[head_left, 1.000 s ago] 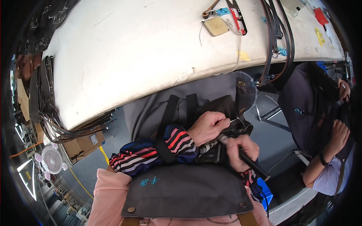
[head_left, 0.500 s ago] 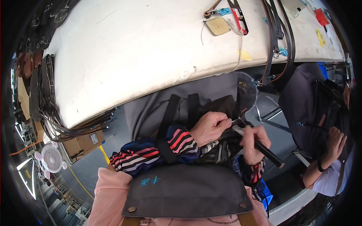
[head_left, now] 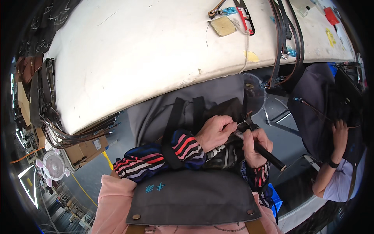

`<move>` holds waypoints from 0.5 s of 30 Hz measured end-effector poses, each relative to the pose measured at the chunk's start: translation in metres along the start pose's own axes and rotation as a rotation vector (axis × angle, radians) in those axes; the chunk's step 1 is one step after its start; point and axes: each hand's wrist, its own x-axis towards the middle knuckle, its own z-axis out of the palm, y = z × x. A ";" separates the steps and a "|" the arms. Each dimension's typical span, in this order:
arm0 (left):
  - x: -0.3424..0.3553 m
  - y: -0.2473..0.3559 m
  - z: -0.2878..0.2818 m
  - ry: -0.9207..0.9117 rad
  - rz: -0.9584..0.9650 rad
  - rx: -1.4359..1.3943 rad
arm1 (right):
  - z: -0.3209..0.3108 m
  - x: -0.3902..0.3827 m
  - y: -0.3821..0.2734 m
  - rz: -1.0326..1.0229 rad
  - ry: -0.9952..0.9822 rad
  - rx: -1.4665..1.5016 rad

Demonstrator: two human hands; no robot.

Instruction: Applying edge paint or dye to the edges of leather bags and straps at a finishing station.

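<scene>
The black-handled tool [head_left: 271, 158], clamped in the right hand [head_left: 255, 147], slants up-left toward the nearby left hand [head_left: 216, 133], which pinches a thin metal piece [head_left: 242, 122].

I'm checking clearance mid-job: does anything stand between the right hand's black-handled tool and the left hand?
Nothing visible does. The pale end of the black-handled tool, gripped in the right hand, points toward the nearby left hand; whether they touch is too fine to tell.
</scene>
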 end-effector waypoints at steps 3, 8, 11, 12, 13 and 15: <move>-0.002 0.006 0.002 -0.032 0.048 0.006 | -0.009 0.013 0.006 0.061 0.141 -0.171; -0.002 -0.003 0.002 0.011 0.084 0.034 | -0.004 -0.004 -0.019 -0.228 0.064 -0.106; -0.002 0.001 0.000 0.004 0.042 0.041 | -0.004 0.002 0.001 0.005 0.013 0.043; -0.002 0.008 0.000 0.004 0.046 0.043 | -0.012 0.006 0.008 -0.166 0.151 -0.289; -0.003 0.015 -0.001 -0.053 0.059 0.019 | -0.022 0.003 0.002 -0.066 0.148 -0.173; -0.007 0.009 -0.002 -0.057 0.096 -0.049 | -0.034 -0.004 -0.008 0.000 0.190 0.081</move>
